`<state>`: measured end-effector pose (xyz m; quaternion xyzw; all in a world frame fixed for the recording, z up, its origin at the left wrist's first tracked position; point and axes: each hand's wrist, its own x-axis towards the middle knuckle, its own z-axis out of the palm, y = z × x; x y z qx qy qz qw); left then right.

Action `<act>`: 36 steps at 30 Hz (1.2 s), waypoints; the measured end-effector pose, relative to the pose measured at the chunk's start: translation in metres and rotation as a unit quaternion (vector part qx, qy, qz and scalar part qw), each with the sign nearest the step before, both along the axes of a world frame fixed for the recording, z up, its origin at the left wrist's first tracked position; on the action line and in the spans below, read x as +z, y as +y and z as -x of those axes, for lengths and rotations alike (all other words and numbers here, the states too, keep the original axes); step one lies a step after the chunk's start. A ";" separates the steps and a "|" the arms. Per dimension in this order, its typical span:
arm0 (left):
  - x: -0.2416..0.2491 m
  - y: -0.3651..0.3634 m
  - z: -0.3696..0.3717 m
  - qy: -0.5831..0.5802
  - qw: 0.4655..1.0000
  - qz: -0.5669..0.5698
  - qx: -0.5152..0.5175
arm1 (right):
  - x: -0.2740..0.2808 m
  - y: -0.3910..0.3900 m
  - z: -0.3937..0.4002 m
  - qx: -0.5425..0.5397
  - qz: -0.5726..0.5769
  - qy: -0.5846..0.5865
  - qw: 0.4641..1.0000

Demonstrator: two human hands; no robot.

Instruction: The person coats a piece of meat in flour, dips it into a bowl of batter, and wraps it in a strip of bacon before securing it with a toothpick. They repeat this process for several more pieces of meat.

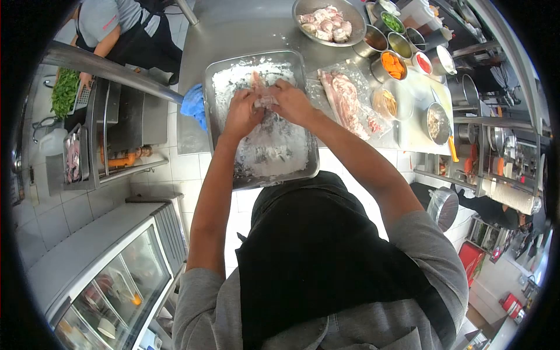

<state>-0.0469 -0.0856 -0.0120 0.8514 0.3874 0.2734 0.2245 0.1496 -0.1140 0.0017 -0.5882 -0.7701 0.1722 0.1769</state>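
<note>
A deep metal tray (314,157) lies in front of me, spread with white flour (271,153). Over its upper half, my left hand (242,112) and my right hand (291,104) meet, fingers closed on a pale pink piece of raw meat (266,98) dusted with flour. My fingers cover part of that piece. To the right of the tray, a plastic bag (345,99) with long strips of raw meat lies on the steel table. A metal bowl (357,38) of raw meat pieces stands at the far side.
A blue cloth (194,107) sits left of the tray. Several metal containers, one with orange pieces (393,65), stand at the right. Near them are a white cutting board (408,139), a small bowl (436,123) and an orange-handled knife (453,149). Another person (116,29) works at upper left.
</note>
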 end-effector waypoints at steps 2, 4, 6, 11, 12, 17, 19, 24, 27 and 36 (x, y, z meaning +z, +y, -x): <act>-0.001 0.008 0.001 0.016 0.999 0.039 -0.005 | 0.004 -0.002 0.002 0.083 -0.068 0.063 0.992; 0.000 0.011 0.000 0.032 0.997 0.076 -0.010 | -0.005 0.005 0.003 0.075 -0.058 0.049 0.994; 0.006 0.013 -0.001 -0.045 0.997 0.050 0.025 | -0.007 0.017 0.003 0.070 -0.051 0.037 0.996; 0.007 0.010 -0.003 -0.061 0.995 0.071 0.015 | 0.003 0.034 0.001 0.067 0.022 0.052 0.996; 0.008 0.011 -0.003 -0.061 0.996 0.064 0.012 | 0.002 0.034 0.001 0.067 0.021 0.052 0.996; 0.000 0.011 0.003 -0.055 0.990 0.126 0.011 | 0.001 0.019 0.003 0.061 0.021 0.092 0.994; -0.001 0.014 0.003 -0.067 0.987 0.147 0.021 | -0.009 0.020 0.003 0.065 -0.038 0.066 0.995; 0.006 0.033 0.004 0.022 0.988 0.151 0.031 | -0.005 0.018 0.005 0.089 -0.114 0.048 0.988; 0.008 0.034 0.002 -0.056 0.993 0.095 0.049 | -0.012 0.025 0.002 0.073 -0.131 0.011 0.989; -0.003 0.040 -0.001 -0.030 0.998 0.034 0.048 | -0.012 0.054 0.001 0.044 -0.031 0.063 0.997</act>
